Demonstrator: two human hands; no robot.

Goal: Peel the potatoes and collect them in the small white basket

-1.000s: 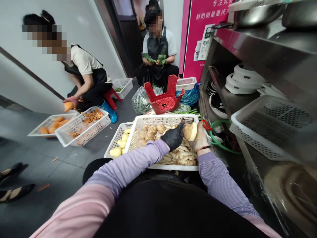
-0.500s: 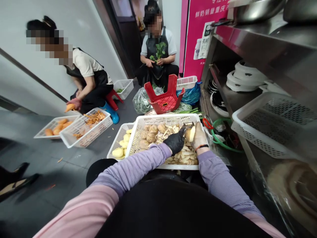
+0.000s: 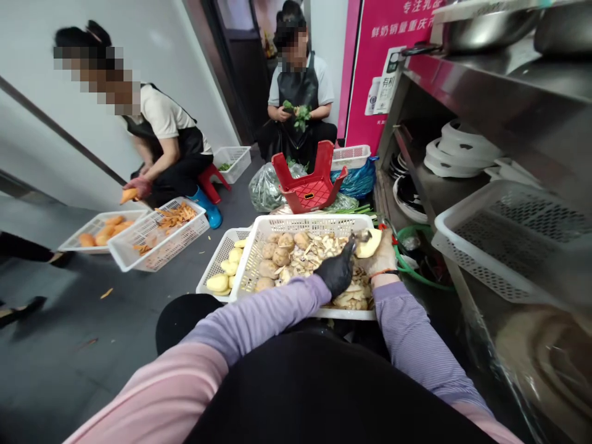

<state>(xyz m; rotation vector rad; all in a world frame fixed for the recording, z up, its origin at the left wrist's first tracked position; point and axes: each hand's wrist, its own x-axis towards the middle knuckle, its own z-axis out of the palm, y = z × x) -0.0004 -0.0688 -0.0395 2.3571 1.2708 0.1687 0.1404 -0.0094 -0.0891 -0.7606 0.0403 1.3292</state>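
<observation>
My right hand (image 3: 383,258), in a pale glove, is wrapped around a partly peeled potato (image 3: 369,245), whose yellow flesh faces up. In my black-gloved left hand (image 3: 337,272), closed, is a small peeler (image 3: 361,236), mostly hidden by the fingers, with its head against the potato. Both hands are over the right side of a white perforated basket (image 3: 305,220). Unpeeled brown potatoes (image 3: 281,256) lie in its left part, and a heap of potato peelings (image 3: 350,300) fills the middle and right.
Left of the basket, peeled potatoes (image 3: 218,283) lie in another crate. An upturned red stool (image 3: 309,190) and vegetable bags stand beyond. A metal shelf (image 3: 419,163) and green basket (image 3: 402,266) are at right. Two co-workers (image 3: 300,92) sit ahead, handling vegetables; someone's foot (image 3: 23,310) shows left.
Both hands have risen slightly, and the potato has turned to show more yellow flesh, with the peeler now against its upper side. The co-worker ahead has lowered the greens.
</observation>
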